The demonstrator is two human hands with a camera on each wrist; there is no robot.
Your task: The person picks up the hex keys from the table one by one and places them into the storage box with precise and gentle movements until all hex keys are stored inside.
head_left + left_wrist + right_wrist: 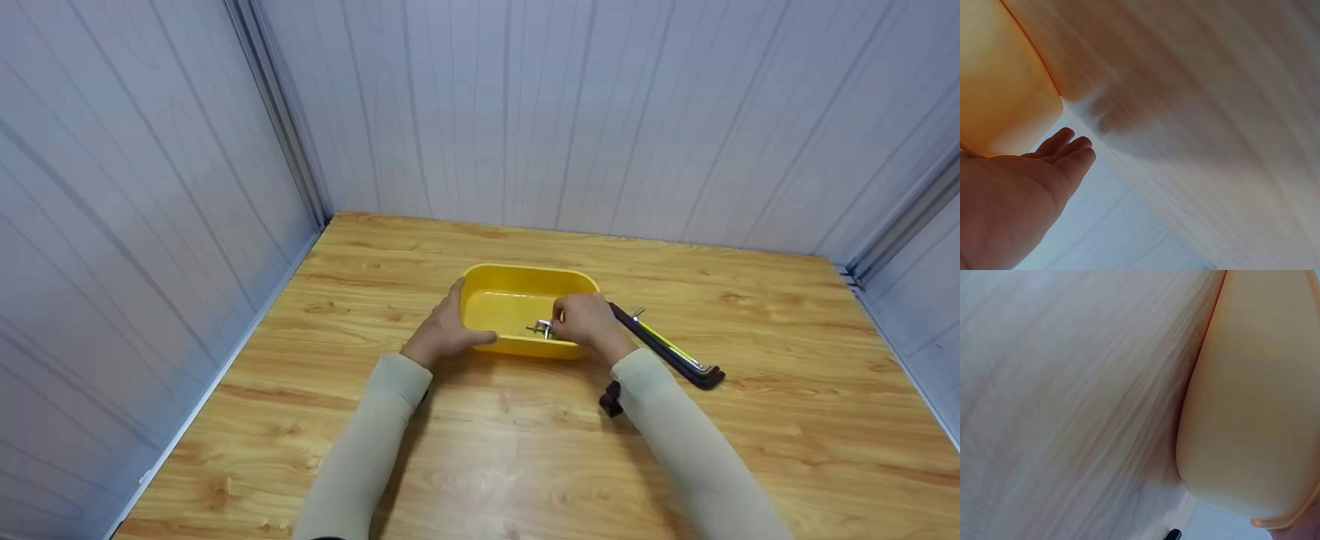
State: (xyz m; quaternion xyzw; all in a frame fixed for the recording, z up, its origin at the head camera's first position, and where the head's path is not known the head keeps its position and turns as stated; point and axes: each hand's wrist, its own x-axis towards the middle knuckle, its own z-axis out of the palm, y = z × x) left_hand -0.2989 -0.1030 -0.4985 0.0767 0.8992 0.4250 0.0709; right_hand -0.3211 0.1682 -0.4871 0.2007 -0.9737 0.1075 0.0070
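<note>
A yellow plastic bin [517,351] sits on the wooden table. My left hand [448,328] rests against its left end, with the thumb laid over the front rim and the fingers along the outer wall. In the left wrist view the fingers [1069,149] reach out loosely beside the bin wall [1010,84]. My right hand [589,321] dips over the right front rim with curled fingers. It pinches a small shiny metal piece [541,328] just above the bin floor; the fingertips are hidden. The bin's outer wall [1247,399] fills much of the right wrist view.
Right of the bin, several long black L-shaped bars [667,352] lie on the table, beside a thin yellow-green strip [664,335]. A small metal rod [639,313] stands out near their far end. Pale panel walls [525,112] enclose the table [487,450] at the back and sides.
</note>
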